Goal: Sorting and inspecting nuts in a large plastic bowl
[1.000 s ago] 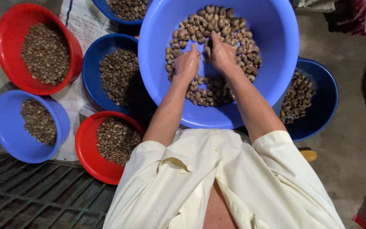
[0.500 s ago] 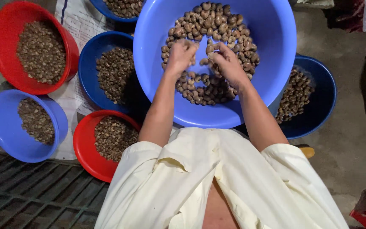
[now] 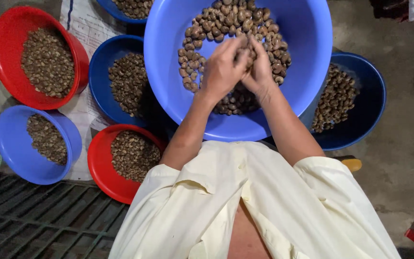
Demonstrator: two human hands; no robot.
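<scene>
Nuts [image 3: 226,24] in the basin [image 3: 307,57] — left hand [image 3: 222,69] and right hand [image 3: 257,64] cupped together, fingers apparently closed on some; loosened, they'd spill.

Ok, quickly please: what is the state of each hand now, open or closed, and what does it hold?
Left hand: fingers curled, gathering brown kidney-shaped nuts above the large light-blue plastic basin; grip unclear.
Right hand: pressed against the left, same nuts; grip unclear.
</scene>
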